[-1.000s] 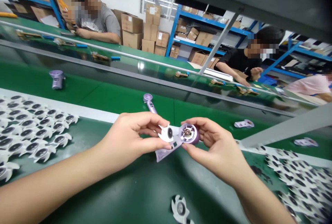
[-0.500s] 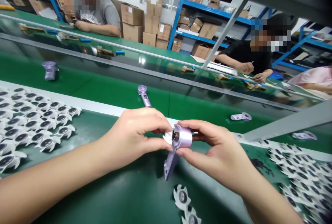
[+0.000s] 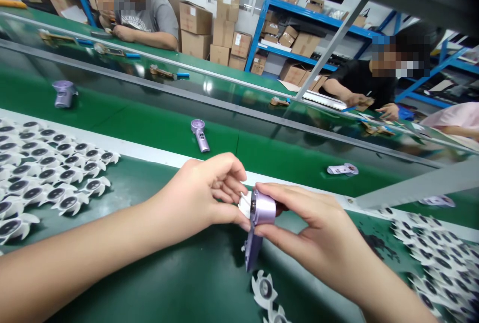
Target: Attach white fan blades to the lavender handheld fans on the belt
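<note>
My right hand (image 3: 310,221) grips the round head of a purple handheld fan body (image 3: 265,208) between thumb and fingers. The fan's handle hangs down below the head, and its open face is turned left. At that face sits a white fan blade (image 3: 245,204), partly inside the head. Beside it is my left hand (image 3: 204,188), fingers apart and loosely curled, with the thumb tip touching near the blade's lower edge. Below the fan body, loose white fan blades (image 3: 265,288) lie on the green work surface (image 3: 160,273).
Many white fan blades (image 3: 47,173) cover the left side, and more blades (image 3: 441,253) the right. Purple fan bodies (image 3: 200,135) lie along the green belt (image 3: 157,123) ahead. A slanted grey post (image 3: 419,183) stands at right. Co-workers sit across the line.
My left fingers have opened away from the white blade, which now sits at the fan head. The fan body has turned more upright. Fan bodies on the belt have shifted left.
</note>
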A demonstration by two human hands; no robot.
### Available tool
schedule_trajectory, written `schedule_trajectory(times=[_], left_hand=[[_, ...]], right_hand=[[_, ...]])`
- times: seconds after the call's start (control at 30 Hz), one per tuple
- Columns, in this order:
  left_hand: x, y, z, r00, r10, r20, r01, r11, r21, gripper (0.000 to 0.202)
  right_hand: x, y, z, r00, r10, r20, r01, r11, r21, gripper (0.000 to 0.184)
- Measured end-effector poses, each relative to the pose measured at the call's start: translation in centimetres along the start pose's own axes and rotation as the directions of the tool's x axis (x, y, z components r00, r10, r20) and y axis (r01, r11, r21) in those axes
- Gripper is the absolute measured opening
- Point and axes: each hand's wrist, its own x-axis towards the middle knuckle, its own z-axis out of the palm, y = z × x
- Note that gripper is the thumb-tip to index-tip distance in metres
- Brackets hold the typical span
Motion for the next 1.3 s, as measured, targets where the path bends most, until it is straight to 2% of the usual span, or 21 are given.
schedule_trajectory(times=[0.07,0.13,0.27,0.37,0.53,0.7,0.77,0.9,1.0,1.07,1.1,1.13,1.17,1.2,1.27,1.3], left_hand=[[-0.1,-0.4,0.2,0.989,-0.141,0.035,0.145,0.971,-0.189,0.054],[-0.1,-0.7,0.3,0.975,-0.213,0.063,0.222,0.931,-0.289,0.057],[-0.1,-1.2,0.2,0.944,-0.296,0.149,0.331,0.850,-0.410,0.057],[0.0,-1.5,0.0,0.926,-0.308,0.220,0.377,0.797,-0.472,0.054],[0.1,-1.7,0.0,0.921,-0.302,0.246,0.388,0.768,-0.509,0.051],[0.0,-1.6,0.5,0.910,-0.363,0.199,0.414,0.777,-0.474,0.055],[-0.2,-1.5,0.8,0.910,-0.368,0.191,0.413,0.777,-0.475,0.056],[0.0,-0.8,0.9,0.924,-0.357,0.134,0.375,0.789,-0.487,0.053],[0.5,0.0,0.3,0.951,-0.306,0.031,0.288,0.852,-0.438,0.058],[0.5,0.6,-0.2,0.954,-0.299,0.035,0.298,0.923,-0.245,0.062],[0.4,0.9,-0.3,0.948,-0.307,0.086,0.314,0.945,-0.094,0.057],[0.1,1.2,-0.2,0.928,-0.326,0.180,0.319,0.945,0.069,0.051],[-0.3,1.4,0.0,0.887,-0.352,0.298,0.296,0.930,0.217,0.044],[-0.9,1.6,0.5,0.832,-0.371,0.412,0.241,0.911,0.333,0.037],[-2.1,1.6,2.1,0.718,-0.382,0.583,0.079,0.876,0.476,0.028],[-2.7,1.4,3.0,0.666,-0.396,0.632,-0.001,0.847,0.531,0.028]], right_hand=[[-0.2,-0.2,0.1,0.999,-0.046,0.012,0.047,0.997,-0.063,0.047],[-0.3,-0.4,0.1,0.996,-0.092,0.021,0.094,0.989,-0.117,0.049],[-0.4,-0.7,0.1,0.983,-0.185,0.012,0.184,0.969,-0.163,0.047],[-0.5,-0.7,0.0,0.974,-0.228,-0.004,0.223,0.958,-0.177,0.044],[-0.7,-0.6,-0.2,0.971,-0.240,0.008,0.237,0.953,-0.186,0.042],[-0.6,-0.5,-0.1,0.987,-0.142,0.079,0.150,0.983,-0.110,0.041],[-0.5,-0.5,0.2,0.986,-0.144,0.088,0.152,0.984,-0.096,0.040],[-0.4,-0.6,0.6,0.991,-0.134,0.019,0.134,0.990,-0.043,0.043],[0.0,-0.1,-0.4,0.996,0.045,-0.071,-0.038,0.994,0.101,0.043],[1.0,1.3,-1.5,0.957,0.274,-0.098,-0.253,0.950,0.182,0.040],[1.8,2.4,-2.0,0.911,0.401,-0.093,-0.383,0.909,0.165,0.038],[2.8,3.8,-2.4,0.854,0.512,-0.090,-0.502,0.857,0.114,0.036],[4.0,5.4,-2.6,0.785,0.614,-0.085,-0.617,0.786,-0.020,0.035],[5.3,7.1,-2.5,0.736,0.667,-0.112,-0.677,0.728,-0.109,0.033],[7.8,10.4,-1.9,0.674,0.728,-0.125,-0.736,0.645,-0.205,0.030],[8.9,11.9,-1.4,0.656,0.746,-0.114,-0.747,0.620,-0.241,0.029]])
